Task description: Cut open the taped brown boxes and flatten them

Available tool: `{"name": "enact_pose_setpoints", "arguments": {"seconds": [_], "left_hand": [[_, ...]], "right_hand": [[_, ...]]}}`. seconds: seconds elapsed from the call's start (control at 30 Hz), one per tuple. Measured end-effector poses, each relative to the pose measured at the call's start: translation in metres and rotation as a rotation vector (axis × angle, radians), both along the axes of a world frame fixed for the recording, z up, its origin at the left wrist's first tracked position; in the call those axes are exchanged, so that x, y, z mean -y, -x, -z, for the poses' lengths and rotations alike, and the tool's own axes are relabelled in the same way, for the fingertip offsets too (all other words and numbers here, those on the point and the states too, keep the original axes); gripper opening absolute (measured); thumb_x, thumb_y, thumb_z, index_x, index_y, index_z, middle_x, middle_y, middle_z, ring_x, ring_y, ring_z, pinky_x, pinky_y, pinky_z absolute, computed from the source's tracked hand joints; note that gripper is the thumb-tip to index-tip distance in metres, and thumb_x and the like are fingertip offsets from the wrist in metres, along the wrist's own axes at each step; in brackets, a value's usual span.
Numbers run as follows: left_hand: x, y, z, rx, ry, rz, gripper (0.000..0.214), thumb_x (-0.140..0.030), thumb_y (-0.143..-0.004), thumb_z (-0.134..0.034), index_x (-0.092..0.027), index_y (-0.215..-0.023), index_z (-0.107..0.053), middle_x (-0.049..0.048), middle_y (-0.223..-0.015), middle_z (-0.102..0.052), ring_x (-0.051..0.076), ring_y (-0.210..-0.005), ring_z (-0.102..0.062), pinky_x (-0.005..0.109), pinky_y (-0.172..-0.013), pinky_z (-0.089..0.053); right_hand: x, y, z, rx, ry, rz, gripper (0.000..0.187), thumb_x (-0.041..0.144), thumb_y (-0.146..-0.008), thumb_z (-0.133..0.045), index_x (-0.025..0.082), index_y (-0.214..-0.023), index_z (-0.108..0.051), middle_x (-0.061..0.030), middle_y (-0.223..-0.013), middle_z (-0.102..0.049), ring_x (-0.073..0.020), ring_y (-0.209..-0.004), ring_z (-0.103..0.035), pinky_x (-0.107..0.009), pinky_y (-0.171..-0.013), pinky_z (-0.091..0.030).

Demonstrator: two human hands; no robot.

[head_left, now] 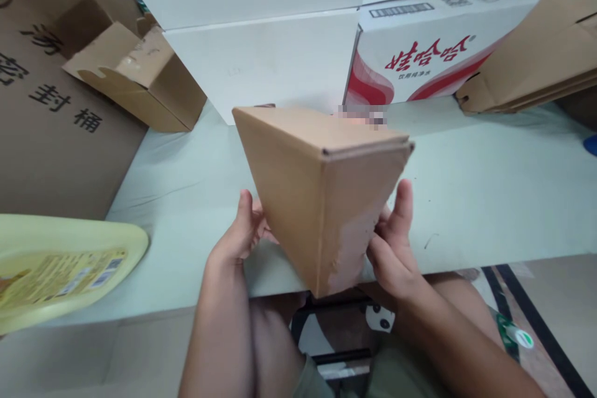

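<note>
A closed brown cardboard box [289,186] is tilted in the air over the front edge of the pale green table [504,199]. My left hand [247,224] grips it from the left, thumb up and the other fingers passing behind or under it. On the right side my right hand [394,242] holds the same box, its thumb raised and its fingers partly hidden by the cardboard. One end panel has a lighter, shiny patch that looks like tape or torn paper. The box's underside is out of sight.
A yellow bottle [69,267] lies at the left front. Behind stand a white and red carton [433,50], a white panel [265,62] and a small open cardboard box [144,78]. A large printed carton [56,155] borders the left; folded cardboard [536,62] leans at right.
</note>
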State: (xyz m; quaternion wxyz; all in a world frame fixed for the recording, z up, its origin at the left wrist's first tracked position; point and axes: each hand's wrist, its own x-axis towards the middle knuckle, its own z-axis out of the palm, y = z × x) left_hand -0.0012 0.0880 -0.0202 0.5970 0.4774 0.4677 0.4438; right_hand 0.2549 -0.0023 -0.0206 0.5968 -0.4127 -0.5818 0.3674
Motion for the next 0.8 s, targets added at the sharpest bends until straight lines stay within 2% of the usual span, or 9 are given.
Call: {"name": "enact_pose_setpoints", "arguments": {"seconds": [0.1,0.17,0.27,0.33,0.4,0.5,0.57,0.67,0.8], "left_hand": [[0.006,-0.001,-0.012,0.019,0.351,0.340,0.081,-0.099,-0.071,-0.047,-0.022,-0.076,-0.071,0.0094,-0.053,-0.066,0.020,-0.042,-0.063,0.026,-0.037,-0.045],[0.010,-0.004,-0.021,-0.043,0.480,0.422,0.080,-0.100,-0.068,-0.050,-0.022,-0.071,-0.068,0.0068,-0.051,-0.065,0.019,-0.040,-0.060,0.025,-0.035,-0.040],[0.013,-0.010,-0.033,-0.274,0.568,0.517,0.073,-0.090,-0.075,-0.053,-0.019,-0.071,-0.068,0.0060,-0.055,-0.067,0.017,-0.041,-0.059,0.022,-0.036,-0.031],[0.012,-0.012,-0.037,-0.451,0.533,0.555,0.062,-0.076,-0.078,-0.062,-0.015,-0.068,-0.069,0.0077,-0.058,-0.069,0.016,-0.042,-0.058,0.023,-0.039,-0.031],[0.006,-0.012,-0.036,-0.552,0.429,0.448,0.051,-0.066,-0.079,-0.065,-0.016,-0.073,-0.069,0.0077,-0.066,-0.071,0.017,-0.051,-0.060,0.025,-0.046,-0.040],[-0.005,-0.009,-0.027,-0.411,0.083,-0.113,0.054,-0.070,-0.083,-0.059,-0.021,-0.102,-0.068,0.0097,-0.102,-0.076,0.022,-0.088,-0.071,0.030,-0.067,-0.054],[-0.010,-0.009,-0.022,-0.194,-0.221,-0.354,0.064,-0.077,-0.083,-0.056,-0.027,-0.122,-0.064,0.0107,-0.133,-0.070,0.027,-0.121,-0.067,0.036,-0.088,-0.057],[-0.012,-0.014,-0.021,-0.093,-0.468,-0.253,0.064,-0.074,-0.080,-0.068,-0.028,-0.124,-0.067,0.0088,-0.141,-0.067,0.032,-0.135,-0.059,0.044,-0.108,-0.051],[-0.007,-0.017,-0.026,-0.149,-0.478,-0.176,0.044,-0.057,-0.078,-0.079,-0.025,-0.109,-0.074,0.0083,-0.122,-0.074,0.029,-0.119,-0.066,0.045,-0.106,-0.053]], "right_hand": [[-0.001,-0.009,-0.005,-0.061,-0.047,0.011,0.066,0.025,-0.101,-0.057,0.050,-0.157,-0.032,0.0009,-0.164,-0.047,-0.0181,-0.142,-0.057,-0.044,-0.113,-0.055],[-0.003,-0.018,-0.011,-0.056,-0.004,0.027,0.048,0.037,-0.099,-0.063,0.040,-0.145,-0.051,-0.0029,-0.162,-0.049,-0.0218,-0.143,-0.057,-0.041,-0.113,-0.055],[-0.007,-0.028,-0.021,-0.067,0.149,-0.025,0.047,0.053,-0.096,-0.064,0.033,-0.139,-0.060,-0.0070,-0.160,-0.051,-0.0280,-0.150,-0.049,-0.046,-0.119,-0.048],[-0.008,-0.031,-0.026,-0.085,0.212,-0.087,0.046,0.054,-0.095,-0.066,0.033,-0.135,-0.063,-0.0062,-0.164,-0.047,-0.0296,-0.156,-0.040,-0.047,-0.123,-0.043],[-0.009,-0.030,-0.028,-0.068,0.230,-0.178,0.042,0.051,-0.095,-0.068,0.035,-0.133,-0.065,-0.0039,-0.169,-0.040,-0.0296,-0.159,-0.034,-0.047,-0.124,-0.040],[-0.009,-0.025,-0.024,-0.006,0.220,-0.299,0.047,0.053,-0.096,-0.066,0.040,-0.141,-0.060,-0.0012,-0.174,-0.031,-0.0296,-0.163,-0.026,-0.052,-0.129,-0.032],[-0.009,-0.021,-0.019,0.024,0.212,-0.367,0.052,0.057,-0.097,-0.063,0.042,-0.146,-0.056,-0.0005,-0.174,-0.029,-0.0305,-0.163,-0.024,-0.055,-0.130,-0.028],[-0.006,-0.016,-0.014,0.048,0.223,-0.409,0.055,0.060,-0.098,-0.059,0.044,-0.150,-0.053,-0.0004,-0.173,-0.031,-0.0305,-0.162,-0.028,-0.056,-0.129,-0.031],[0.000,-0.017,-0.019,0.055,0.072,-0.344,0.061,0.066,-0.096,-0.058,0.044,-0.153,-0.049,-0.0006,-0.172,-0.033,-0.0317,-0.161,-0.030,-0.057,-0.128,-0.033]]}}
